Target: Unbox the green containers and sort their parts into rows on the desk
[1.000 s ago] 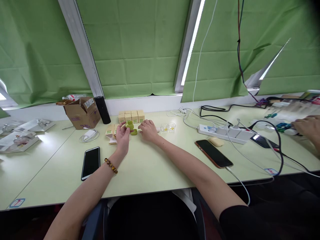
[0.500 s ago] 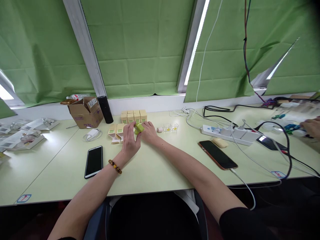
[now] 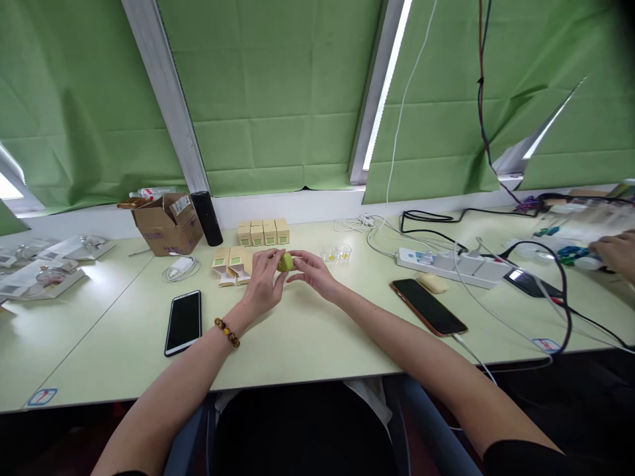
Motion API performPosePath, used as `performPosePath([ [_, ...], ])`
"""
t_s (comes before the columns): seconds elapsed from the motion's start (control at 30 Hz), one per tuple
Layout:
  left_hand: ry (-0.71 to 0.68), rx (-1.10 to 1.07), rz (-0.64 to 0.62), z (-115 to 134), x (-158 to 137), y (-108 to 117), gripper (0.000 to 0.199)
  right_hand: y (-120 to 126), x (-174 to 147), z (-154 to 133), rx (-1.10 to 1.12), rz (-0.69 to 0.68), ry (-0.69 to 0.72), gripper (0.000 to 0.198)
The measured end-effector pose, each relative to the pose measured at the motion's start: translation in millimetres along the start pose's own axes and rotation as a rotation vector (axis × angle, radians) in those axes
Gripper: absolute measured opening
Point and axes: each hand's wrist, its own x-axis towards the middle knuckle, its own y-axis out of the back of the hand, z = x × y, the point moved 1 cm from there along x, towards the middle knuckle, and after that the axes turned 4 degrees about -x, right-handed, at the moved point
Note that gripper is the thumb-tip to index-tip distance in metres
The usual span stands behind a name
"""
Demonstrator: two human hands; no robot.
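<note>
My left hand (image 3: 262, 281), with a beaded bracelet on the wrist, is closed around a small rounded green object (image 3: 286, 262). I cannot make out its exact kind. From the other side, the fingertips of my right hand (image 3: 317, 274) meet the green object, thumb and forefinger at its right edge. Both hands are raised over the middle of the table. Left of them stand opened small cardboard boxes (image 3: 231, 266) with flaps out. Two small clear cups (image 3: 343, 252) with yellow spots sit just beyond my right hand.
Several closed small boxes (image 3: 262, 233) are lined up behind. A phone (image 3: 184, 322) and a charger (image 3: 181, 266) lie left, near a carton (image 3: 169, 225) and black cylinder (image 3: 207, 218). Another phone (image 3: 429, 306) and a power strip (image 3: 451, 266) lie right. Another person's hand (image 3: 618, 254) is far right.
My right hand has drawn back from behind the green object to its right side, fingertips on it. The small pinkish item beside the clear cups no longer shows.
</note>
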Motion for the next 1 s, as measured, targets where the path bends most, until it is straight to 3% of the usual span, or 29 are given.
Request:
performPosePath([
  [0.13,-0.037,0.049,-0.066,3.7,-3.5,-6.0,0.054,-12.0,-11.4,-5.1,0.309,-0.119,-0.074,0.039],
  [0.37,0.100,-0.111,0.009,7.2,0.1,0.0,0.071,-19.0,-8.4,-1.3,0.527,-0.023,-0.235,0.018],
  [0.57,0.342,-0.288,0.106,-5.6,1.8,1.5,0.030,-11.9,-5.6,0.1,0.495,0.011,-0.235,0.013],
  [0.67,0.432,-0.292,0.129,-13.6,1.1,-1.3,0.019,-8.7,-4.4,1.7,0.477,0.024,-0.217,0.015],
  [0.83,0.501,-0.293,0.125,-16.8,0.2,-3.3,0.016,-5.9,-2.3,9.7,0.321,0.016,-0.140,0.031],
  [1.0,0.266,-0.123,-0.042,-6.3,2.3,1.3,0.035,-1.1,-7.1,11.1,-0.282,0.067,0.094,0.032],
])
